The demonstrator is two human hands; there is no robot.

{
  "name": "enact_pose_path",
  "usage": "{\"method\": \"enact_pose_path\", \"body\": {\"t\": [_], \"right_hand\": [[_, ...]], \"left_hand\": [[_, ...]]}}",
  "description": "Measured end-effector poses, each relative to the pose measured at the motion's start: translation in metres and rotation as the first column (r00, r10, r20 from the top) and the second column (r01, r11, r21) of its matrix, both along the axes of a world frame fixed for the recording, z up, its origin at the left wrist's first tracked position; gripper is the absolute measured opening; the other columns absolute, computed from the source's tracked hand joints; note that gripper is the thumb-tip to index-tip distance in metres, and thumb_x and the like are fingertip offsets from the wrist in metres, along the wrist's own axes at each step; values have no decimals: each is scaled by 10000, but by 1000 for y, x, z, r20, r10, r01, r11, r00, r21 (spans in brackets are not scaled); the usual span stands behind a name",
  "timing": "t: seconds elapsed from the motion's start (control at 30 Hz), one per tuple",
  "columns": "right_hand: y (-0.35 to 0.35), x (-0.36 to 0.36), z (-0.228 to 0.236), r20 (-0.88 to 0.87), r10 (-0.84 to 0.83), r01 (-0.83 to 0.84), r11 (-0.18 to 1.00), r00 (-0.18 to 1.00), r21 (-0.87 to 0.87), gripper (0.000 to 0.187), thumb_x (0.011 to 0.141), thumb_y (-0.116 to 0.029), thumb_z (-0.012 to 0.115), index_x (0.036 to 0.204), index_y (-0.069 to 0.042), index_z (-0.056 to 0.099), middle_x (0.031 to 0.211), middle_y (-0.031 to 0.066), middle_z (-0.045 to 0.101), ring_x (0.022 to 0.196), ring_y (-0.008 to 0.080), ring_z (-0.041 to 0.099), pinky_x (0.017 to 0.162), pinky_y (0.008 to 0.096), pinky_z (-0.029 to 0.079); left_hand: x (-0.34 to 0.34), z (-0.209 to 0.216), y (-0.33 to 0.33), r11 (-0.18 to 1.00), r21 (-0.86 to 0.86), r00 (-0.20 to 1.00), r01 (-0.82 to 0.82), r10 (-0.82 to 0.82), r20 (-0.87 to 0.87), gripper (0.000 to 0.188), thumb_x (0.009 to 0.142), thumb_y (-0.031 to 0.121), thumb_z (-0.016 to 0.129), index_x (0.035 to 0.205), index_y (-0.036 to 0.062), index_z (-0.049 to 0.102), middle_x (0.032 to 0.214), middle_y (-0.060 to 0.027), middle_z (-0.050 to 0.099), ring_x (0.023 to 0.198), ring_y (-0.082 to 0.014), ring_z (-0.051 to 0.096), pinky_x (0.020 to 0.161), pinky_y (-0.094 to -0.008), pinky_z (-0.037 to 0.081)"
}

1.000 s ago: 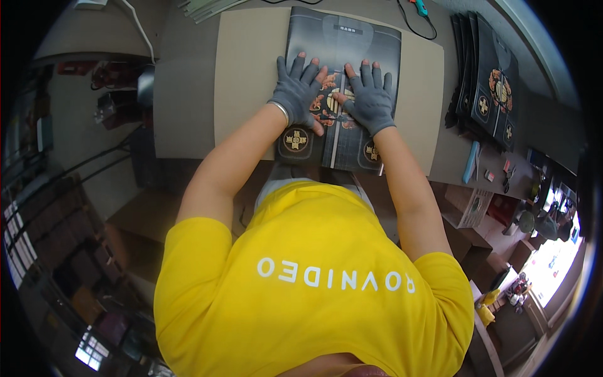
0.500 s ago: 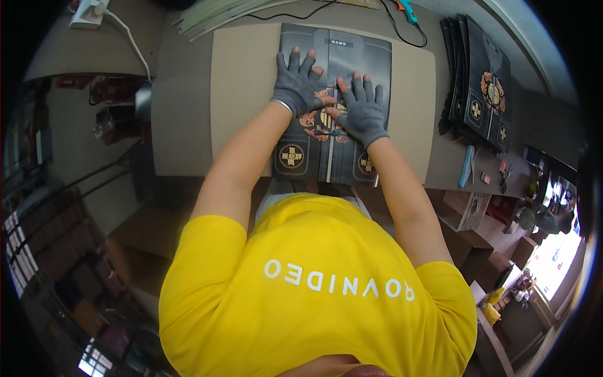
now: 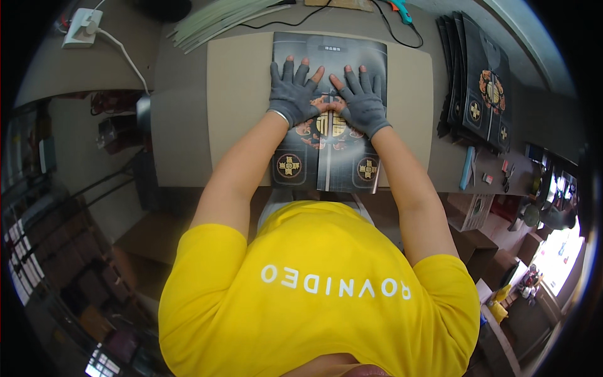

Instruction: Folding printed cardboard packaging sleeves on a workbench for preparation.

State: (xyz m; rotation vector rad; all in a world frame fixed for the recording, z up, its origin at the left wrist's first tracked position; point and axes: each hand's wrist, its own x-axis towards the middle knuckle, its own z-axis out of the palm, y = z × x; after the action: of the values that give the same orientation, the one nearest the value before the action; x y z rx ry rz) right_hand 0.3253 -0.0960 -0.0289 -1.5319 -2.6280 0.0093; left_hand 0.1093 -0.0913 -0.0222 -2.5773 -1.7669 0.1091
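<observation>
A black printed cardboard sheet [image 3: 333, 176] with gold emblems and an orange ring design lies lengthwise before me, a seam running down its middle. Both my hands wear grey fingerless gloves. My left hand [image 3: 293, 95] rests flat on the sheet's left half, fingers spread and pointing away from me. On the right half, my right hand [image 3: 362, 107] presses flat with its fingers apart. The thumbs meet near the middle seam, over the top of the ring design. Neither hand grips anything. Below the sheet lies a wider beige board [image 3: 239, 81].
Several similar black printed pieces [image 3: 480, 81] lean together at right. A blue cutter [image 3: 467, 168] and scissors [image 3: 507, 179] lie near the right front edge. Along the back are pale glue sticks [image 3: 220, 19] and a teal glue gun [image 3: 402, 9] with its cord; a power strip [image 3: 81, 28] is far left.
My right hand has slid farther from me along the sheet, and its thumb now meets the left one. The left hand stays in place on the sheet. The whole view has shifted slightly.
</observation>
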Motion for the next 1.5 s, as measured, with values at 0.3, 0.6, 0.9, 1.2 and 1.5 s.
{"method": "enact_pose_path", "body": {"t": [0.3, 0.6, 0.9, 1.2, 1.5], "right_hand": [[1, -1, -6, -2, -10, 10, 999, 1000, 37, 710, 909, -583, 534, 1509, -229, 397, 1569, 175, 323, 1453, 451, 230, 1169, 568, 175], [43, 10, -27, -155, -184, 211, 960, 971, 183, 784, 904, -526, 566, 1423, 48, 439, 1473, 295, 407, 1410, 449, 318, 1173, 522, 204], [181, 40, -9, -185, -197, 247, 920, 963, 306, 794, 924, -524, 529, 1495, -10, 327, 1494, 247, 395, 1407, 404, 344, 1125, 573, 255], [30, 47, -15, -206, 23, -19, 1000, 978, 19, 816, 890, -450, 590, 1517, -21, 293, 1568, 234, 290, 1453, 399, 278, 1149, 592, 215], [-185, 51, 40, -222, 54, -130, 931, 974, -341, 651, 830, -371, 695, 1375, -63, 516, 1454, 193, 456, 1378, 365, 387, 1139, 556, 256]], "left_hand": [[0, 0, 1, 1000, -2, 999, 14, -14, 45, 897, 764, 857, 438, 1522, 387, 340, 1600, -142, 274, 1477, -429, 146, 1099, -690, 24], [-2, -5, 2, 1000, 5, 994, 25, -26, 109, 935, 726, 868, 476, 1516, 383, 354, 1582, -169, 292, 1456, -465, 171, 1096, -704, 42], [-8, -6, 0, 998, 56, 971, 36, -48, 235, 908, 700, 832, 565, 1471, 370, 440, 1511, -187, 384, 1409, -481, 243, 1091, -697, 87], [-5, -9, 2, 995, 72, 989, 69, -77, 127, 902, 749, 830, 511, 1514, 376, 361, 1533, -184, 350, 1421, -462, 236, 1085, -689, 102], [0, 1, 3, 995, -100, 997, -16, 8, -74, 944, 761, 898, 358, 1553, 399, 239, 1642, -127, 170, 1488, -459, 77, 1094, -714, -6]]}}
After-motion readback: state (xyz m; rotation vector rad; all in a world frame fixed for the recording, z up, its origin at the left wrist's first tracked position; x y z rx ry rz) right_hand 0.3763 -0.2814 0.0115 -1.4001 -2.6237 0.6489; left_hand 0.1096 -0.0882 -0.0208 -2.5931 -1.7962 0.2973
